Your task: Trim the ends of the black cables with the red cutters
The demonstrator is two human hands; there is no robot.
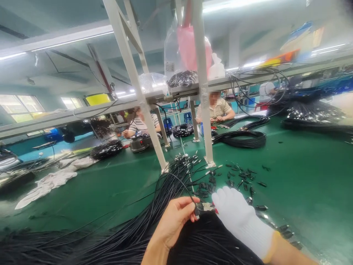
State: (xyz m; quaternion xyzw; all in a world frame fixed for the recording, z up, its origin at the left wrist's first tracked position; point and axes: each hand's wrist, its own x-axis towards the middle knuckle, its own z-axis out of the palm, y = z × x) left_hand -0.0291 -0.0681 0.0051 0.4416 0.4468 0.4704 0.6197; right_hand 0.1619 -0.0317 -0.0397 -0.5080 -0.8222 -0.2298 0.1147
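Observation:
My bare left hand [175, 219] pinches the end of a black cable, and its plug [196, 212] with a silvery tip points down past the fingertips. Close beside it, my right hand [238, 211], in a white knitted glove, is closed around pliers [207, 207]. Only their metal head and a bit of red handle show; the glove hides the rest. The pliers' head is right at the plug, and whether they touch I cannot tell. A large bundle of black cables [162, 198] runs under and beside my left hand. Small black plug pieces [242, 175] lie scattered beyond the glove.
White metal legs [202, 92] of an overhead shelf stand on the green table [309, 173]. Coiled black cables [242, 139] lie farther back. A white cloth [52, 180] is at the left. Two people [216, 108] sit across the table.

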